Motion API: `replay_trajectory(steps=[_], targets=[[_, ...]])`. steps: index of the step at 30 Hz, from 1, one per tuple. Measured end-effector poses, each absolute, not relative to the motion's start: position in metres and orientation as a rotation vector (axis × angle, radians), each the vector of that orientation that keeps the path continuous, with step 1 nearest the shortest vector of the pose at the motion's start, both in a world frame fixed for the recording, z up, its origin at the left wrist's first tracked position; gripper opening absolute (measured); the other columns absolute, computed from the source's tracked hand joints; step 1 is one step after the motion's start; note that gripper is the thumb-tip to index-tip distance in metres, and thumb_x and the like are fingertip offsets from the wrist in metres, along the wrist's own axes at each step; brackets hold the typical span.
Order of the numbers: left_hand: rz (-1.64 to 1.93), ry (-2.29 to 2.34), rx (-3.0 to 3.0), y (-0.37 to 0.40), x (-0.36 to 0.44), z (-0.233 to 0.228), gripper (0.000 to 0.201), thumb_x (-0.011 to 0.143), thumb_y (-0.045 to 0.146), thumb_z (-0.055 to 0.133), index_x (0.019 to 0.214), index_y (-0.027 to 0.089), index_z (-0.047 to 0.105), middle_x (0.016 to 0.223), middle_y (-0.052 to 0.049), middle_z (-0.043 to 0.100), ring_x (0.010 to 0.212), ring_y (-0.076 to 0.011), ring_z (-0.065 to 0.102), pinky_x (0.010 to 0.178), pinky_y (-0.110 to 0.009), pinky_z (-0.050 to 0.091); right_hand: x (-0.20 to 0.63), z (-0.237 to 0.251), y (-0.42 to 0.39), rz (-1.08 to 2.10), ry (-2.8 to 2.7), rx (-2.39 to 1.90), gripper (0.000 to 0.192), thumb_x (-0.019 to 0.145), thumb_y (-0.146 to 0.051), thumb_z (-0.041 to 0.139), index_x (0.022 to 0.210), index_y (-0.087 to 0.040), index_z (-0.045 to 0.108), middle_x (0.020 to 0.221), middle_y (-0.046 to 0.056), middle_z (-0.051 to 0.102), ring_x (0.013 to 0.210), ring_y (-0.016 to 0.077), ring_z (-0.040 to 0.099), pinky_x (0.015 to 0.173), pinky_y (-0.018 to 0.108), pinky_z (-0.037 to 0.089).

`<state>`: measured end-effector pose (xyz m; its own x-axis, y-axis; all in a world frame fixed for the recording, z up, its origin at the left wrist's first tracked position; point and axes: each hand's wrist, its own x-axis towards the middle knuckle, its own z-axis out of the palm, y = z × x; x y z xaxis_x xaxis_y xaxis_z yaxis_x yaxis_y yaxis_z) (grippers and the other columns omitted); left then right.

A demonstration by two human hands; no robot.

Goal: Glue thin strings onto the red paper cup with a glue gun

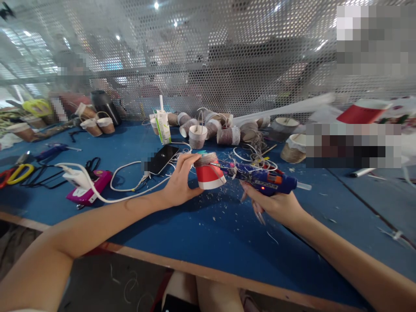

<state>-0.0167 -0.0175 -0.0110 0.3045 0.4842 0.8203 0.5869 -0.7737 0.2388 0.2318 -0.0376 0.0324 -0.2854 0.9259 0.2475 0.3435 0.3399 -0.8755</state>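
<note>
My left hand (pixel 180 184) grips a red and white paper cup (pixel 209 175) above the table, with its fingers at the top and the thumb low on the side. Brownish cord is wound around the cup's upper end. In my right hand (pixel 276 206) is a blue hot glue gun (pixel 260 177), its nozzle pointing left and touching or almost touching the cup near the wound cord. A clear glue stick (pixel 303 186) sticks out of the gun's back end, and a small orange light glows on its body.
Several cord-wrapped cups (pixel 227 135) lie behind my hands, beside a drink carton (pixel 163 126). A black phone (pixel 162 158) and white cables lie left of the cup. Further left are a magenta power strip (pixel 89 188), another glue gun (pixel 50 151) and yellow-handled scissors (pixel 21 173). A perforated metal screen (pixel 195 56) stands behind.
</note>
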Motion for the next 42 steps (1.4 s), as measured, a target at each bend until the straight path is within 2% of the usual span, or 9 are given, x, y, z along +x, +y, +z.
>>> replay_trajectory(steps=[12, 20, 32, 38, 42], targets=[[-1.506, -0.996, -2.424, -0.0161, -0.0162, -0.0111, 0.078, 0.075, 0.029, 0.073, 0.14, 0.024, 0.029, 0.125, -0.013, 0.047, 0.118, -0.0301, 0.05, 0.096, -0.05, 0.049, 0.2325, 0.0362, -0.0376, 0.905, -1.769, -1.165, 0.035, 0.075, -0.045, 0.068, 0.052, -0.023, 0.055, 0.031, -0.004, 0.048, 0.027, 0.0135, 0.048, 0.033, 0.026, 0.042], [-1.566, -0.962, -2.378, -0.015, -0.0133, -0.0118, 0.076, 0.075, 0.027, 0.072, 0.139, 0.021, 0.032, 0.124, -0.013, 0.048, 0.116, -0.0283, 0.05, 0.093, -0.047, 0.051, 0.2357, 0.0349, -0.0337, 0.912, -1.749, -1.177, 0.031, 0.075, -0.041, 0.067, 0.054, -0.022, 0.056, 0.031, -0.004, 0.048, 0.027, 0.0129, 0.048, 0.032, 0.025, 0.042], [-1.577, -0.97, -2.366, -0.0129, -0.0145, -0.015, 0.074, 0.079, 0.034, 0.07, 0.14, 0.021, 0.031, 0.126, -0.013, 0.047, 0.117, -0.0273, 0.049, 0.094, -0.046, 0.051, 0.2363, 0.0347, -0.0326, 0.879, -1.78, -1.163, 0.032, 0.077, -0.033, 0.062, 0.049, -0.024, 0.05, 0.031, -0.004, 0.047, 0.028, 0.0131, 0.047, 0.035, 0.026, 0.042], [-1.587, -0.952, -2.356, -0.0126, -0.0141, -0.0146, 0.071, 0.081, 0.041, 0.068, 0.139, 0.019, 0.033, 0.124, -0.014, 0.047, 0.117, -0.0271, 0.049, 0.093, -0.044, 0.051, 0.2369, 0.0351, -0.0306, 0.875, -1.774, -1.185, 0.032, 0.076, -0.035, 0.062, 0.049, -0.025, 0.048, 0.031, -0.005, 0.046, 0.028, 0.0138, 0.047, 0.035, 0.027, 0.042], [-1.608, -0.917, -2.354, -0.0131, -0.0131, -0.0141, 0.071, 0.081, 0.039, 0.068, 0.139, 0.019, 0.033, 0.123, -0.014, 0.047, 0.116, -0.0269, 0.049, 0.092, -0.044, 0.052, 0.2352, 0.0339, -0.0301, 0.816, -1.793, -1.233, 0.029, 0.075, -0.037, 0.058, 0.051, -0.025, 0.048, 0.032, -0.004, 0.047, 0.028, 0.0149, 0.047, 0.035, 0.028, 0.042]])
